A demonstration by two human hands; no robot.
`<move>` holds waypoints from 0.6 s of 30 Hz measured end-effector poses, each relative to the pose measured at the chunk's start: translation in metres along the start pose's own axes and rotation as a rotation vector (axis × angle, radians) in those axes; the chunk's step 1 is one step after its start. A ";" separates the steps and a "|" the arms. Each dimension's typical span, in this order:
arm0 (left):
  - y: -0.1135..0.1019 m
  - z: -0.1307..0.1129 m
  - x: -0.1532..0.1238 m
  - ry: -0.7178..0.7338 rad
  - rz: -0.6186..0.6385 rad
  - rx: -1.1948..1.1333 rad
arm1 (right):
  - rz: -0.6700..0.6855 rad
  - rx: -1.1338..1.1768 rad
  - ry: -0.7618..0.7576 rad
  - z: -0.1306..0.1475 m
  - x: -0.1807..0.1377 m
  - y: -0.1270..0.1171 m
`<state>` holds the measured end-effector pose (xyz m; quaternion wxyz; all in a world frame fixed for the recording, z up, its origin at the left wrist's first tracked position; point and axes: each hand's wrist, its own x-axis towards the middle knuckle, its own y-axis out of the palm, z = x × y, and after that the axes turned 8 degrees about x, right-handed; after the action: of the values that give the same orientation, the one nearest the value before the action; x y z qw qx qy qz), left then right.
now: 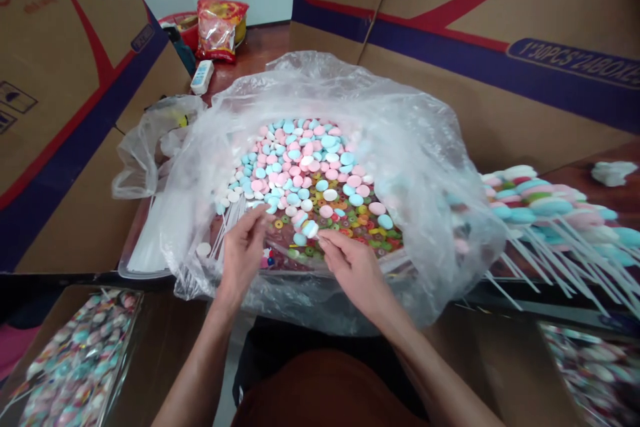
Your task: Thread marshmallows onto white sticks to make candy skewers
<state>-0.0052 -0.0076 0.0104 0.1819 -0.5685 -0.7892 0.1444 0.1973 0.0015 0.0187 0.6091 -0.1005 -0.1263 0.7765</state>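
Observation:
My right hand is closed in a pinch on a lollipop stick. Pink, white and blue candies are stacked at the stick's far end, pointing up and left. My left hand is to the left, its thumb and finger pinched at a pale blue candy by the pile's near edge. Pink, blue and white round candies lie heaped in a large clear plastic bag spread open. Small yellow, green and orange candy rings lie in front of that heap.
White sticks lie at the left. Finished candy lollipops are piled at the right. Cardboard boxes stand behind and beside the bag. Lower down are a box of wrapped candies and a red snack packet at the back.

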 end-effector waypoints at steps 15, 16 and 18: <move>0.038 -0.014 -0.017 0.469 0.360 0.572 | -0.197 -0.093 0.015 -0.014 -0.029 -0.018; 0.038 -0.014 -0.018 0.473 0.370 0.596 | -0.201 -0.088 0.019 -0.015 -0.029 -0.018; 0.035 -0.014 -0.020 0.487 0.375 0.604 | -0.203 -0.073 0.028 -0.016 -0.031 -0.018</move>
<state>0.0368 -0.0151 0.0053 0.4917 -0.6409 -0.5284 0.2614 0.2263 -0.0229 0.0096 0.6822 -0.1201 -0.1554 0.7043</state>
